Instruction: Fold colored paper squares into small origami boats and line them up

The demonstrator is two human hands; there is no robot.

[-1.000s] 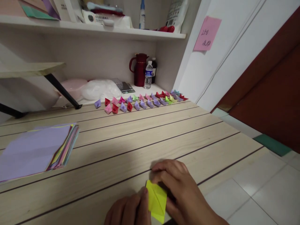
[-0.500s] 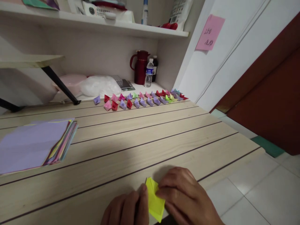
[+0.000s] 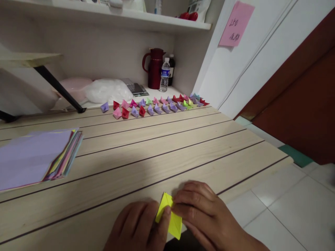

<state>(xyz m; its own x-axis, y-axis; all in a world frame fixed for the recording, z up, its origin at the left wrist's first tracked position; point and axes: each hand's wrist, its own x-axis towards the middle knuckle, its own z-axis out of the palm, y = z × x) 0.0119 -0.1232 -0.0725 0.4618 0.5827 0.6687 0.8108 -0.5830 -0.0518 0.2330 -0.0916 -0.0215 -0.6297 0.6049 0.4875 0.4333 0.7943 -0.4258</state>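
Folded yellow paper (image 3: 169,216) sits at the near edge of the surface (image 3: 146,153), long axis diagonal, pinched between left hand (image 3: 138,226) on its left side and right hand (image 3: 206,216) on its right, both equally close.

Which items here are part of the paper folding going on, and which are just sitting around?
Part of the folding:
- yellow folded paper, pinched between left hand and right hand
- stack of coloured sheets
- rows of small folded pieces

Lying about:
- red jug
- water bottle
- pink note
- white bag
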